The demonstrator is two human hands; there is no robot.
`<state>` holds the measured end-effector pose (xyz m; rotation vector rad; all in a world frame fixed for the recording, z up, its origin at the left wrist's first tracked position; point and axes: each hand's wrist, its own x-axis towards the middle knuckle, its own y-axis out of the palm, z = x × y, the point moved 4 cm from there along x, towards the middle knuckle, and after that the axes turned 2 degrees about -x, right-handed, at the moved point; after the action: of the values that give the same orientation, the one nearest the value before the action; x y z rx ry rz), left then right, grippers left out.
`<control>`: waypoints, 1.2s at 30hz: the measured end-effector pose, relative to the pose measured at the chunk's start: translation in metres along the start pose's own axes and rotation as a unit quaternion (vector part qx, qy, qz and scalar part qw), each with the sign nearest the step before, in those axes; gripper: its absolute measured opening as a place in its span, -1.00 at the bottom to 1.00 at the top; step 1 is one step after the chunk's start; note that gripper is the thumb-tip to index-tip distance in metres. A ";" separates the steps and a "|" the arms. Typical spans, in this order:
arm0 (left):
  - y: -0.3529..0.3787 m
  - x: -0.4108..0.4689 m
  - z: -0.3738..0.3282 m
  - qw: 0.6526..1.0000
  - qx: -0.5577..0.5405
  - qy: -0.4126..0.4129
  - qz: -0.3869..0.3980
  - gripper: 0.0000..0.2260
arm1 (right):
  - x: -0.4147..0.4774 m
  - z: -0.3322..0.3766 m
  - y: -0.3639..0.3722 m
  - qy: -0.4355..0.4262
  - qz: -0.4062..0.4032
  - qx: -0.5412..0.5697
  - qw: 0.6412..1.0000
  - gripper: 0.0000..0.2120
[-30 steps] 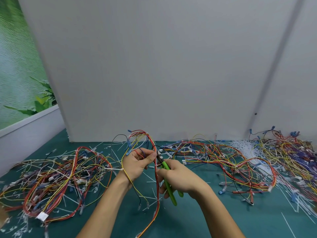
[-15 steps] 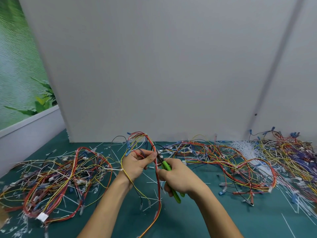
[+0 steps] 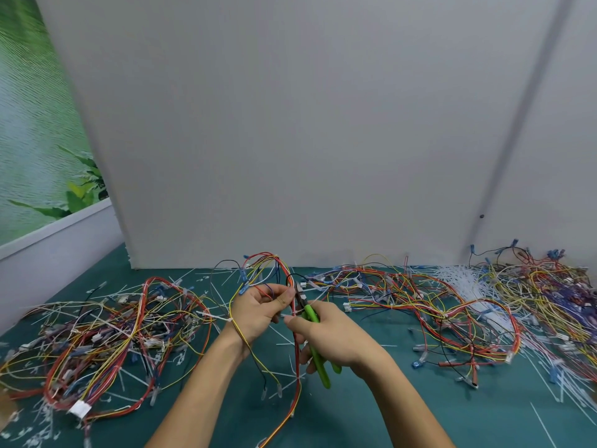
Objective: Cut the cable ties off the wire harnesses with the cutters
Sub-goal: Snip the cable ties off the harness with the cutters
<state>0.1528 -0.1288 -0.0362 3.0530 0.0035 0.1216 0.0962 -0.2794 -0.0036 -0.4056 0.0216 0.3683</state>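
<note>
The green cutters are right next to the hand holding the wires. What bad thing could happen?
1. The cutters, gripped by the right hand, have their tip close to the thumb of the left hand, so a slip might nip it.
2. The tip sits among the thin wires of the held harness, so it could snip a wire instead of a cable tie.

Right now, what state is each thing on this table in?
Left hand, pinching the partly lifted multicoloured wire harness.
Right hand, gripping the green-handled metal cutters.
Cutters, tip at the held harness.
Left tangled harness pile, lying on the green mat.
White plastic cable-tie heap, lying loose, right.
</note>
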 end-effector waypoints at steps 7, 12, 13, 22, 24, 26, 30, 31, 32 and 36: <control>0.000 -0.001 -0.002 1.000 0.000 0.010 0.007 -0.74 | -0.001 0.000 -0.004 -0.005 -0.019 -0.053 0.998 -0.76; 0.001 -0.002 -0.005 1.000 -0.019 0.021 0.007 -0.76 | -0.001 0.002 -0.007 -0.021 -0.033 -0.067 0.997 -0.85; 0.001 -0.002 -0.006 0.999 -0.021 0.024 0.006 -0.76 | -0.001 0.002 -0.007 -0.021 -0.033 -0.065 0.997 -0.86; 0.003 -0.002 -0.007 0.998 0.009 0.049 -0.028 -0.98 | 0.001 0.001 -0.005 -0.004 -0.044 -0.054 0.998 -0.83; 0.004 -0.002 -0.007 0.998 0.006 0.051 -0.032 -0.98 | 0.001 0.000 -0.005 -0.004 -0.044 -0.042 0.998 -0.82; 0.005 -0.003 -0.008 0.998 0.003 0.054 -0.034 -0.98 | 0.001 0.000 -0.005 -0.003 -0.047 -0.033 0.998 -0.81; 0.005 -0.004 -0.009 0.998 -0.008 0.052 -0.036 -0.98 | 0.001 0.000 -0.004 0.000 -0.048 -0.033 0.998 -0.79; 0.005 -0.004 -0.009 0.998 -0.008 0.051 -0.037 -0.98 | 0.002 0.000 -0.004 0.001 -0.047 -0.035 0.998 -0.78; 0.005 -0.004 -0.009 0.998 -0.009 0.051 -0.038 -0.98 | 0.002 0.000 -0.005 0.000 -0.048 -0.038 0.998 -0.79; 0.005 -0.004 -0.009 0.998 -0.014 0.048 -0.040 -0.97 | 0.000 0.002 -0.006 -0.011 -0.057 -0.065 0.996 -0.83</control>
<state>0.1477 -0.1330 -0.0272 3.0099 0.1289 0.2602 0.0982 -0.2838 0.0005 -0.5291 -0.0469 0.2627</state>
